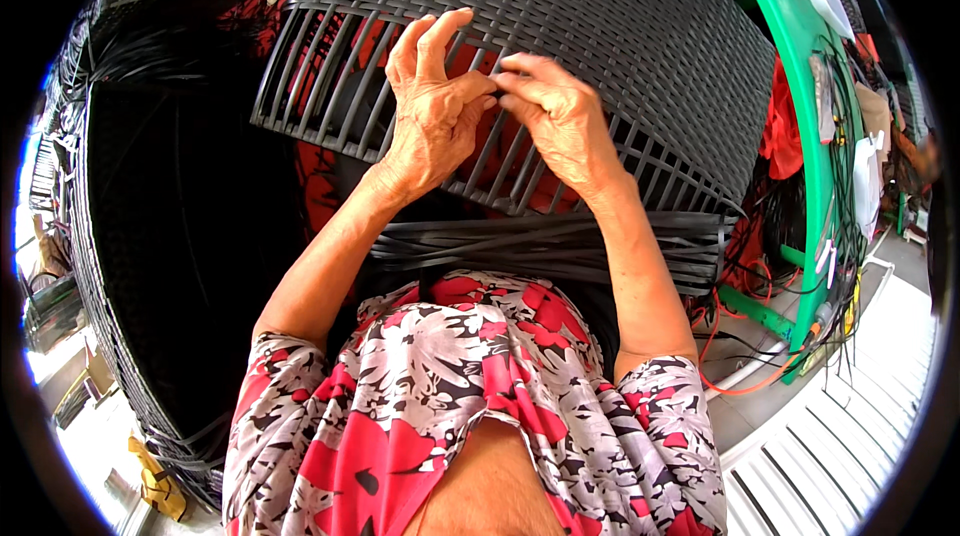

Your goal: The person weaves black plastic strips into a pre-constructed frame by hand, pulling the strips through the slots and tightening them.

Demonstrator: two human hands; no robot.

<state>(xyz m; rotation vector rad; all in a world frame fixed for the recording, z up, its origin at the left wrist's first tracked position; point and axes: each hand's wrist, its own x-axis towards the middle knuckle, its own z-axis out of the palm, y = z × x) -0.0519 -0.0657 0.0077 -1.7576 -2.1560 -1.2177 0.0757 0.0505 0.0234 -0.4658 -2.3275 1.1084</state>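
Observation:
A dark grey wicker panel (590, 16) lies slanted in front of me. Its far part is tightly woven, while open parallel bars (283, 64) run along the near edge. Over these bars my left hand (430, 121) is raised, thumb pinched in toward the right and upper fingers lifted. My right hand (565, 126) meets it at the weave's edge, fingertips closed together and slightly blurred. Whatever lies between the fingertips is too small or hidden to make out. Below the hands, a bundle of flat black strips (540, 241) stretches across my lap.
A big dark woven piece (85, 206) curves along the left. On the right stands a green frame (797, 66) with red cloth (782, 131) and hanging cables. An orange cable (735, 392) loops near a white slatted surface (830, 446). More black strands (150, 56) gather at upper left.

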